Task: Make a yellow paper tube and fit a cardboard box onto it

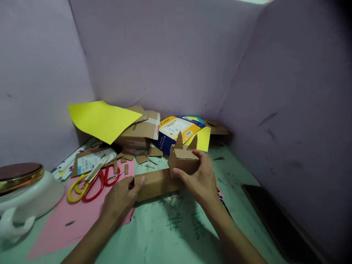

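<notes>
Two hands [121,196] [202,179] holding cardboard bar [157,184], eared box [180,157]

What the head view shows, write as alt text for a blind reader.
A person's left hand grips one end of a long cardboard box; at the other end, the right hand holds a smaller box with two pointed ears. Red and yellow scissor handles lie on a pink sheet at left.

Single head-worn view, aimed forward and down: green tabletop [154,242] is seen close up from above, lilac back wall [170,55] framed beyond.
</notes>
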A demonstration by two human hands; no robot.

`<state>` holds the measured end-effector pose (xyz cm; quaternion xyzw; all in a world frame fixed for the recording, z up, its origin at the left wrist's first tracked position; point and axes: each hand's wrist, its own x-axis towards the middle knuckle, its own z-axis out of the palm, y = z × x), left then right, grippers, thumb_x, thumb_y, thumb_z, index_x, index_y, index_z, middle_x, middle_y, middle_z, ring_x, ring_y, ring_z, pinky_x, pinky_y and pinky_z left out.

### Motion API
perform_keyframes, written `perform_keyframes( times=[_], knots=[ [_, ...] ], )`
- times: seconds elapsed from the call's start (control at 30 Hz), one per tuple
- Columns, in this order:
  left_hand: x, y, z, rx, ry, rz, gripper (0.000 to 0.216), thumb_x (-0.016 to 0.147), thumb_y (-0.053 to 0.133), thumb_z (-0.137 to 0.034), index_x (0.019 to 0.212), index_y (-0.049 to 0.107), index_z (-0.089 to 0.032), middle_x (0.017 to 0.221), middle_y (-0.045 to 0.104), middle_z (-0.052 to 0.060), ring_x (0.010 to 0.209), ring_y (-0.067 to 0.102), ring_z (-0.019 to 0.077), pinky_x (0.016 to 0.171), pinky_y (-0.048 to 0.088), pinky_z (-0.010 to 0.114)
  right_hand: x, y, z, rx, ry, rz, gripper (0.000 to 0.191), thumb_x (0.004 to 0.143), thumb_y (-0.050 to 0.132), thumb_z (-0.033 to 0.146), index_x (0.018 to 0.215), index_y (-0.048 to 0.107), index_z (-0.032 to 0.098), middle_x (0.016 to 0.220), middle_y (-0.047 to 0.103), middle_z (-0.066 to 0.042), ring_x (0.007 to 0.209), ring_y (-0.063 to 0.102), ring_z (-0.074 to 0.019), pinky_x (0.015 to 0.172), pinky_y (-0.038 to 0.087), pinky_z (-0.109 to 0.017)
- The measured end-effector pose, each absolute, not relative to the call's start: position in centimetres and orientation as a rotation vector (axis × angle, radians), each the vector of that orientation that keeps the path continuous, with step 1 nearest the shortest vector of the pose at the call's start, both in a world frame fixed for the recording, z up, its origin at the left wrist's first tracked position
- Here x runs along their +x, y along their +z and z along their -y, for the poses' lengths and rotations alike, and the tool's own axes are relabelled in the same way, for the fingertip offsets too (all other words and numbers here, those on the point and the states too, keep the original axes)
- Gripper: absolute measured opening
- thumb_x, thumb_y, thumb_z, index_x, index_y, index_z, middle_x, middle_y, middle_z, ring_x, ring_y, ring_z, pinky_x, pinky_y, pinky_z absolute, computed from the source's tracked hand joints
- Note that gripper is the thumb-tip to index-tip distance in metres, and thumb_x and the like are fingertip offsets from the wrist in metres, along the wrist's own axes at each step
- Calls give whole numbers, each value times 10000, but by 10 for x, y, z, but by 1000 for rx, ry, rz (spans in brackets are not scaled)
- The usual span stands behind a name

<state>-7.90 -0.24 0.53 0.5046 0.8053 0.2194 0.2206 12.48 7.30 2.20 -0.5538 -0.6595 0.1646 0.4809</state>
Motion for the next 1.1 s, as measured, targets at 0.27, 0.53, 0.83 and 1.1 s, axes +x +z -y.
perform_keyframes(
  times=[0.27, 0.53, 0.83, 1.1],
  knots=[
    [-81, 3, 2, 1439, 653, -2196, 477, 812, 335, -621, 761, 579, -215, 839, 658, 70, 795, 576, 264, 639, 354, 328, 154, 18, -93, -1018, 956, 1657, 720, 565, 808, 348, 1163, 423, 235, 1272, 504, -126, 1132, 524, -303, 931, 441, -473],
    [-77, 7, 3, 1521, 677, -2275, 400, 803, 401, -564, 801, 569, -202, 885, 646, 94, 819, 581, 276, 654, 363, 341, 163, 15, -114, -677, 1435, 1835, 590, 644, 779, 354, 1130, 462, 244, 1266, 544, -104, 1141, 544, -271, 937, 446, -421],
    [-68, 10, 1, 1482, 721, -2268, 298, 803, 441, -496, 874, 554, -230, 866, 657, 56, 759, 597, 236, 596, 356, 301, 150, 1, -117, -623, 1433, 1971, 410, 651, 767, 279, 985, 532, 237, 1093, 621, -42, 1073, 566, -249, 930, 439, -412],
    [-62, 13, -2, 1505, 677, -2308, 236, 790, 457, -470, 740, 473, -240, 728, 622, 45, 719, 564, 259, 579, 302, 309, 139, 6, -95, -565, 1309, 1898, 623, 735, 679, 244, 1289, 393, 257, 1363, 471, -94, 1276, 427, -246, 1075, 319, -445]
  ],
)
